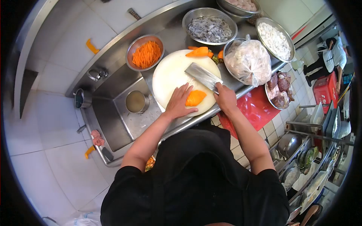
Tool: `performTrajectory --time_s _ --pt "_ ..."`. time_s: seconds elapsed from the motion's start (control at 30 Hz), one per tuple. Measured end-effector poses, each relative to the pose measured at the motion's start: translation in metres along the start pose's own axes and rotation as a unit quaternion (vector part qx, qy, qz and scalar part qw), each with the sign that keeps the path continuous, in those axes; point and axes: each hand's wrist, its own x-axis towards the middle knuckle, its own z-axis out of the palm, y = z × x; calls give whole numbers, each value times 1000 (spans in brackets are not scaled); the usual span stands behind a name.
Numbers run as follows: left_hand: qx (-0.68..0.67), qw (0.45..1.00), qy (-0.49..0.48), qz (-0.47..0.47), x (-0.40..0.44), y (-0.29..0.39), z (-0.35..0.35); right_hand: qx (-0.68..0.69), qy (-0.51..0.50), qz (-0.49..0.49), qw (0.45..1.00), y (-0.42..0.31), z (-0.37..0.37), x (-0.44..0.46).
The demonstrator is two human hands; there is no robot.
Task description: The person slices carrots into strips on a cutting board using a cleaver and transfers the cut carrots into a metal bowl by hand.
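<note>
Left hand [178, 101], fingers spread and thumb apart, gripping nothing, set around the left side of one cut carrot piece [195, 98] on the near part of a round white cutting board [169, 71]; right hand [225, 98], closed around the handle of one cleaver [203, 75], its broad blade over the board just beyond that piece. Farther: larger carrot pieces [197, 52] at the board's far edge, shredded carrot [146, 54] in a steel bowl [130, 52], and greyish strips [210, 29] in another.
</note>
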Motion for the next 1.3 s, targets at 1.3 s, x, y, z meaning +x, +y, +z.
performTrajectory --time_s 1.3 --pt "64 995 -24 -74 19 25 27 51 -203 -100 973 -38 19 22"
